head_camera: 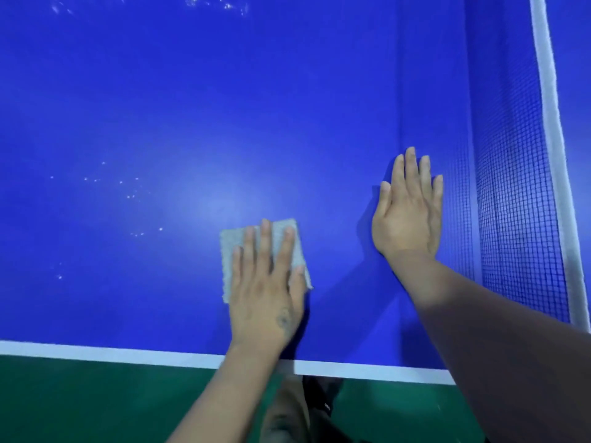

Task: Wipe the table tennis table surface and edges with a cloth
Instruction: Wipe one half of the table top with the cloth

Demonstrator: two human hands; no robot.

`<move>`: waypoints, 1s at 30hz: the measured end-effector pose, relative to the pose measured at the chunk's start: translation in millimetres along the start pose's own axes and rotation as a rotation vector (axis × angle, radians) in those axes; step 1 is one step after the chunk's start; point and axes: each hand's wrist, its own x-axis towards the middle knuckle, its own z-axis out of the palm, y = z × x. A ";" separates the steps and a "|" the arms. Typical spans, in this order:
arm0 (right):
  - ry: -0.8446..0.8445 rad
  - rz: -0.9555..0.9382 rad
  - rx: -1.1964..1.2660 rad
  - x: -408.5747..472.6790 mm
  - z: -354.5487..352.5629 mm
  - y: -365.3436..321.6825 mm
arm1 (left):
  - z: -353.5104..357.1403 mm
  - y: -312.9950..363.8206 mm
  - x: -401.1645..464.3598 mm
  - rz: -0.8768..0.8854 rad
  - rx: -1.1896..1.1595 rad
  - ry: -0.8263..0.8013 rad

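Left hand point(267, 292) flat on cloth point(256, 251); right hand point(407, 212) flat on table point(160, 107)

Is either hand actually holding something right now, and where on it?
Nothing is gripped. The left hand presses flat on the cloth's lower right part; the right hand rests flat on the table.

Table tennis table point(192, 107): blue glossy top with a white line point(96, 350) along its near edge and small pale specks point(128, 187) left of the cloth. Lying on it: a folded grey-white cloth point(233, 251), a short way in from the white line, pressed flat under the left hand point(268, 289); the right hand point(407, 212), palm down with fingers straight, right of the cloth and apart from it. A dark mesh net point(511, 187) with a white top band point(550, 123) stands just right of that hand; green floor point(80, 401) lies below the white line.
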 end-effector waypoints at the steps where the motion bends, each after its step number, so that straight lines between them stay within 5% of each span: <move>1: 0.003 -0.001 -0.004 -0.5 0.5 0.2 | -1.7 -10.4 8.7 -0.047 0.017 0.007; 8: 0.030 -0.020 0.008 -0.9 3.0 1.3 | -1.8 4.5 100.9 -0.235 -0.072 0.086; 17: 0.044 -0.038 0.028 -1.5 2.4 2.5 | 17.6 73.4 27.8 0.148 -0.067 0.084; 23: 0.044 -0.088 0.045 -8.1 -2.3 5.4 | 12.8 22.0 -78.5 0.184 -0.019 0.003; 30: 0.054 -0.346 0.106 -73.8 0.3 -64.4 | -1.3 -78.5 -92.8 -0.113 0.045 0.002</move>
